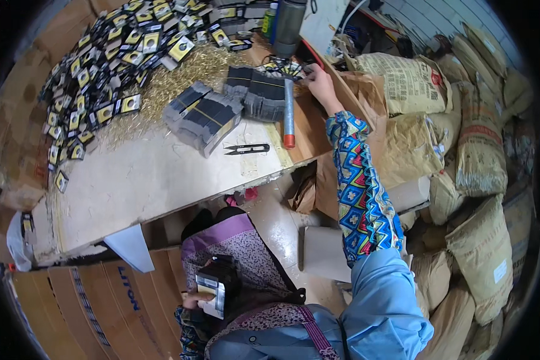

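Low at my lap, my left hand (197,299) is closed around a stack of small cards (212,294) with black, white and yellow faces, its thumb lying over the front. My right arm is stretched far across the table, and my right hand (322,87) is at the edge of a heap of thin dark loops (282,67). Its fingers look curled together; whatever they pinch is too small to make out. Bundled black card stacks (204,117) and more dark bundles (264,93) lie left of it. Between them and my right forearm lies a blue-grey tube with a red end (289,114).
Black thread snips (246,149) lie on the white tabletop (132,186). A big heap of small cards (111,60) covers the far left, beside gold shreds (171,84). A dark bottle (289,27) stands at the back. Full sacks (402,81) crowd the right side.
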The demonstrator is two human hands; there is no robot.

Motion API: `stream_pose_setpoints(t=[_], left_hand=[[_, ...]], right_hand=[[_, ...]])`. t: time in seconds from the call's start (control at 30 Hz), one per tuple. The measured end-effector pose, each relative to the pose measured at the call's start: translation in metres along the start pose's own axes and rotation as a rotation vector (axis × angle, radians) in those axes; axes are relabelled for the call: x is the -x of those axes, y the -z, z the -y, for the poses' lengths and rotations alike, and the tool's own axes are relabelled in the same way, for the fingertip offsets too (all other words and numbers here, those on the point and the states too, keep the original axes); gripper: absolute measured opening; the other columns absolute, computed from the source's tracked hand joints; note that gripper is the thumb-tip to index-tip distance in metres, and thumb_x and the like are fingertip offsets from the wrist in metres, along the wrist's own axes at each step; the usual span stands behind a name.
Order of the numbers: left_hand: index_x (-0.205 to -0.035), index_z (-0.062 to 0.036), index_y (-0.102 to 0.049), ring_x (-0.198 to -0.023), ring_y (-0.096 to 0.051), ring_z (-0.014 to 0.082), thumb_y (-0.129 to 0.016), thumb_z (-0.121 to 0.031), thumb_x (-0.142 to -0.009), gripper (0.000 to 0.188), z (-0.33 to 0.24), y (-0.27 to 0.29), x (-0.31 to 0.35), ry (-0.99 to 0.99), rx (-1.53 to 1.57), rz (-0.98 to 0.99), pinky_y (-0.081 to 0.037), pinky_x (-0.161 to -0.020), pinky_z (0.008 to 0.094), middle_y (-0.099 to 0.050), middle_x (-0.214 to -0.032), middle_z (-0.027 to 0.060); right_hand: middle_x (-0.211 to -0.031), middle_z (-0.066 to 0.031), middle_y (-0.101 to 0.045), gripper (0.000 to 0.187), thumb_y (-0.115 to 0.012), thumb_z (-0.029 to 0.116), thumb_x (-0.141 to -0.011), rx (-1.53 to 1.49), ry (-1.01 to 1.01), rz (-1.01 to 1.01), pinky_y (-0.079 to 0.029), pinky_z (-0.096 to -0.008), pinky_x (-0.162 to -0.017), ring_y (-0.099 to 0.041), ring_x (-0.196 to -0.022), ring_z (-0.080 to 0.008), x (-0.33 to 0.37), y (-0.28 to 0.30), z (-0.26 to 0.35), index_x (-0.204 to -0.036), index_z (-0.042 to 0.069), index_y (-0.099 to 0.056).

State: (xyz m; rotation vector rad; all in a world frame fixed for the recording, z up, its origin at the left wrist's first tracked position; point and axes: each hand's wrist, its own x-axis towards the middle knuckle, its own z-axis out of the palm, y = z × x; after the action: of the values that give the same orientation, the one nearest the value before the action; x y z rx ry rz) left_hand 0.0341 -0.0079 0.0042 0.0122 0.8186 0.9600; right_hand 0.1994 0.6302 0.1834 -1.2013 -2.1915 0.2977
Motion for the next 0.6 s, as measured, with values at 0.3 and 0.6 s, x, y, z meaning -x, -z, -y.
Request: stream_pose_setpoints(t=[0.3, 0.6], left_hand=[[-0.099, 0.0012, -0.062, -0.078, -0.065, 0.0214, -0.057, -0.019, -0.074, 0.032, 0.011, -0.054, 0.007, -0.328, 0.417, -0.175, -0.053, -0.071, 0.0339, -0.066, -0.087, 0.0113], [-0.104, -0.0019, -0.058, -0.079, -0.064, 0.02, -0.056, -0.015, -0.08, 0.028, -0.011, -0.116, 0.037, -0.481, 0.332, -0.159, -0.053, -0.071, 0.0327, -0.065, -0.09, 0.0097]], right_hand=[[-0.09, -0.0147, -0.066, 0.017, -0.062, 0.008, -0.078, -0.212, 0.196, -0.275, -0.048, -0.0323, -0.076, -0.063, -0.083, -0.0236, 0.033, 0.035, 0.048, -0.093, 0.002, -0.066], [-0.088, -0.0036, -0.064, 0.014, -0.061, 0.006, -0.083, -0.581, 0.158, 0.045, -0.045, -0.0239, -0.077, -0.057, -0.084, -0.0099, 0.26, 0.096, 0.175, -0.095, -0.001, -0.063]])
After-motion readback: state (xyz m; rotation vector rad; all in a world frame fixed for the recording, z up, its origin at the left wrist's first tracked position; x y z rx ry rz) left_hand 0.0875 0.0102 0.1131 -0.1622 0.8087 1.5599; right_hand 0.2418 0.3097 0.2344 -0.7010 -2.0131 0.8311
